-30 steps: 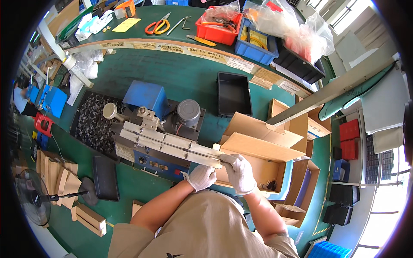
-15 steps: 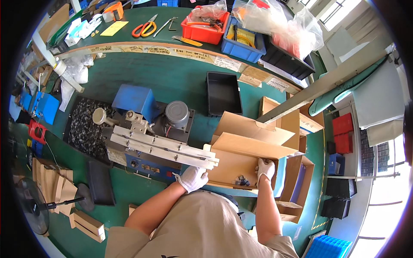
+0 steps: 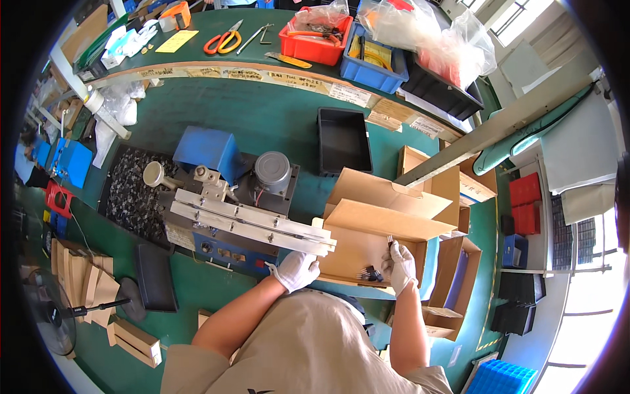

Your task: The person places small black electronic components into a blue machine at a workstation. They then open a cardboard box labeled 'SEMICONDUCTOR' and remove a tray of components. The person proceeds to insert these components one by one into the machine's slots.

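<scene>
My right hand (image 3: pixel 401 268), in a white glove, is raised over the open cardboard box (image 3: pixel 341 246). Between its fingertips it pinches a small black electronic component with metal legs (image 3: pixel 390 240). A little pile of similar components (image 3: pixel 370 274) lies on the box floor, left of that hand. My gloved left hand (image 3: pixel 296 271) is closed just under the right end of the long metal rail (image 3: pixel 252 225) on the bench machine; whatever its fingers hold is hidden. The machine carries a blue housing (image 3: pixel 209 152) and a round grey motor (image 3: pixel 272 169).
A black tray heaped with small dark parts (image 3: pixel 134 190) adjoins the machine's left side. Behind the box is a black bin (image 3: pixel 344 141). A slanting metal post (image 3: pixel 489 134) crosses at the right. Scissors (image 3: pixel 224 41) and a red bin (image 3: pixel 312 44) sit on the raised shelf.
My right hand has lifted from the right inside of the box and moved slightly left, with a component now showing at its fingertips. My left hand has stayed by the rail end.
</scene>
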Demonstrator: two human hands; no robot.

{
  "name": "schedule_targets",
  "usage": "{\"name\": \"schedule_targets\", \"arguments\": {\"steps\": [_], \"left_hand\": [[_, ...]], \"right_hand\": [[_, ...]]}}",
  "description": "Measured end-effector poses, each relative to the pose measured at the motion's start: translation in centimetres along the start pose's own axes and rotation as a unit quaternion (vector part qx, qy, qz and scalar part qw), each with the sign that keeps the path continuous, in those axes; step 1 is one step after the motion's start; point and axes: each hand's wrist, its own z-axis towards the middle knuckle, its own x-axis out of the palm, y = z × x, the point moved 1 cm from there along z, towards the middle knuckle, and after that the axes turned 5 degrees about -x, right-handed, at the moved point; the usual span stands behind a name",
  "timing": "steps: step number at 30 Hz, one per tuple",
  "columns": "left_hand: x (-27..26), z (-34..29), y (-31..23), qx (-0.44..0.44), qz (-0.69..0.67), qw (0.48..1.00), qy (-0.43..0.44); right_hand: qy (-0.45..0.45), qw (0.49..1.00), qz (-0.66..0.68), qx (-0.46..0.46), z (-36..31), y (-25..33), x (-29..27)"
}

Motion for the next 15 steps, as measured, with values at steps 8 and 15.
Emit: {"name": "schedule_targets", "arguments": {"steps": [8, 15], "left_hand": [[1.1, 0.1, 1.6, 0.075, 0.006, 0.996, -0.042], [1.1, -0.3, 1.6, 0.036, 0.015, 0.999, 0.007]], "right_hand": [[0.065, 0.994, -0.053, -0.067, -4.4, 2.5, 5.0], [0.115, 0.955, -0.182, -0.205, -5.7, 2.9, 6.5]]}}
